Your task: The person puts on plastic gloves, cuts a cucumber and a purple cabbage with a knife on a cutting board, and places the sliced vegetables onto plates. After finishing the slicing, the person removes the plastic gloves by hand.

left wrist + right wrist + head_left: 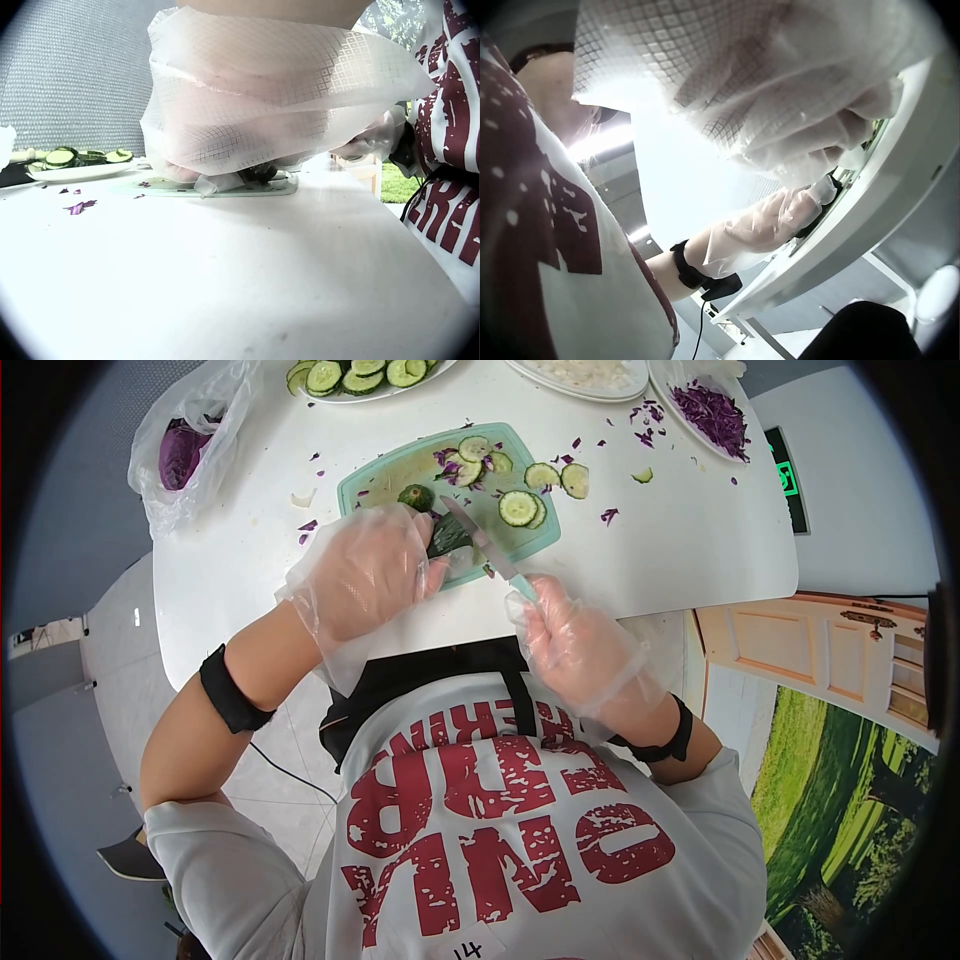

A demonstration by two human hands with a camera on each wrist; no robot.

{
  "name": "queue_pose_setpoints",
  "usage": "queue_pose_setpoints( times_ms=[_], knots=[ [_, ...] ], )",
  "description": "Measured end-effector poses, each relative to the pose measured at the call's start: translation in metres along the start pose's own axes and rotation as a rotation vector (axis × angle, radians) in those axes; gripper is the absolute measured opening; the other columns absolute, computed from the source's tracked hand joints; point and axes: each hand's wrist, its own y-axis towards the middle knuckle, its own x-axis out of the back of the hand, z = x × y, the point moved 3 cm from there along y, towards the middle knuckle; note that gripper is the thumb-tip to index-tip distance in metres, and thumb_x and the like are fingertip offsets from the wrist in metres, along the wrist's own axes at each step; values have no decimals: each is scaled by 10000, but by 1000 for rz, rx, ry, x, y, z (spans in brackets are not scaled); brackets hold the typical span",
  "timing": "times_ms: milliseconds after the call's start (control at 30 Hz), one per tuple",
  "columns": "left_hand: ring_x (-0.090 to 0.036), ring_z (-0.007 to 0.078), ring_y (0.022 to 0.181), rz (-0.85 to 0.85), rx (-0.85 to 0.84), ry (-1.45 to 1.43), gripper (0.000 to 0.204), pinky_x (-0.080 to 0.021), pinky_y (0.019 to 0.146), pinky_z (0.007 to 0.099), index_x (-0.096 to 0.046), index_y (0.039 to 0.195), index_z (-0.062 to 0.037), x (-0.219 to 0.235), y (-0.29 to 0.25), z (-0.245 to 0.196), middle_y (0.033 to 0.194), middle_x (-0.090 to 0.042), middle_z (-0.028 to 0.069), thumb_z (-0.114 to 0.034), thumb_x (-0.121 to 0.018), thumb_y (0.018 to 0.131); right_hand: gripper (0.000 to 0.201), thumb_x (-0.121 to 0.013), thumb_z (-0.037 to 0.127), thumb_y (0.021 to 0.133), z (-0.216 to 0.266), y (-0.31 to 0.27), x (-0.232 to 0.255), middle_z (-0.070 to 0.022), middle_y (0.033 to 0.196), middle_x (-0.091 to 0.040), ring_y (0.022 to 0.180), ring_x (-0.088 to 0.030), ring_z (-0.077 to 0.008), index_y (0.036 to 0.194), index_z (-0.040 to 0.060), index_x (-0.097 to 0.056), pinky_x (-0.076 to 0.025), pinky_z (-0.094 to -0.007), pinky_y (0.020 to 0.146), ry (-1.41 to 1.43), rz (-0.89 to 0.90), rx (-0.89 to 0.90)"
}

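In a loose clear plastic glove, the left hand (372, 565) grips a dark green cucumber piece (449, 534) on the pale green cutting board (375, 482). The gloved right hand (572, 638) holds a knife (487, 544) by its light green handle, the blade angled up and left beside the cucumber. Another dark cucumber end (416, 497) lies just above the left fingers. Cucumber slices (518, 508) and purple shreds lie on the board's right part. In the left wrist view the glove (247, 105) hides most of the cucumber; the right wrist view shows the right glove (780, 82) close up.
A plate of cucumber slices (366, 382) stands at the top, with a plate of pale pieces (590, 372) and one of shredded purple cabbage (712, 420) to its right. Purple cabbage (182, 455) sits in a plastic bag at upper left. Loose slices and shreds dot the white table (690, 550).
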Motion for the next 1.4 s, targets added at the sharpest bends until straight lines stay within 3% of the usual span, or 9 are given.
queue_pose_setpoints(
  times_ms=[300,367,400,467,833,967,1033,1367,1400],
  knots=[
    [-565,289,738,-25,-29,38,309,-478,698,378,-569,861,19,0,-2,0,758,-543,134,-284,-630,869,215,-516,143,937,4,-1,1,-173,607,-580,557,-601,-377,1106,21,-463,-479,-483,504,-36,17,43],
    [-583,327,807,81,11,46,353,-502,722,393,-565,1004,54,-2,-3,1,876,-553,169,-241,-674,844,211,-513,141,938,6,-1,1,-165,622,-584,569,-604,-375,1101,20,-457,-483,-481,516,-22,17,58],
    [-583,327,807,81,10,45,353,-502,722,393,-565,1004,54,-3,-2,1,876,-553,169,-241,-674,844,219,-501,140,952,8,0,1,-198,632,-580,580,-594,-401,1129,22,-449,-460,-502,529,-24,60,-3],
    [-565,288,733,-42,-48,60,309,-476,692,381,-564,859,16,-2,-2,-1,757,-547,135,-287,-626,876,228,-489,138,965,9,1,0,-230,642,-577,592,-584,-428,1158,25,-441,-437,-522,542,-25,102,-64],
    [-567,304,717,-63,-57,25,300,-479,678,388,-547,825,12,-1,-1,0,735,-548,144,-272,-632,868,155,-511,124,952,14,7,-1,-193,593,-537,562,-579,-383,1028,12,-435,-445,-477,522,-104,39,10],
    [-578,313,716,-51,-30,18,299,-483,672,397,-546,825,14,-2,-1,1,734,-555,154,-269,-635,865,156,-505,130,959,15,11,-1,-188,602,-548,562,-582,-376,1021,7,-433,-450,-472,522,-108,36,33],
    [-580,315,717,-42,-25,22,299,-484,670,398,-546,826,14,-2,0,0,735,-556,156,-270,-635,863,203,-483,121,937,19,14,0,-181,660,-618,629,-630,-381,1066,-31,-445,-493,-487,588,-116,115,8],
    [-567,302,718,-47,-46,9,285,-476,672,388,-551,840,5,-1,0,2,730,-542,137,-266,-638,858,240,-484,125,932,15,12,-1,-184,674,-624,639,-636,-375,1103,-39,-444,-496,-479,586,-147,171,-41],
    [-567,302,718,-47,-45,9,285,-476,672,388,-551,840,5,-1,0,2,730,-542,137,-266,-638,858,191,-489,125,948,13,10,-2,-182,633,-588,593,-612,-366,1066,-16,-437,-474,-465,542,-128,117,26]
  ],
)
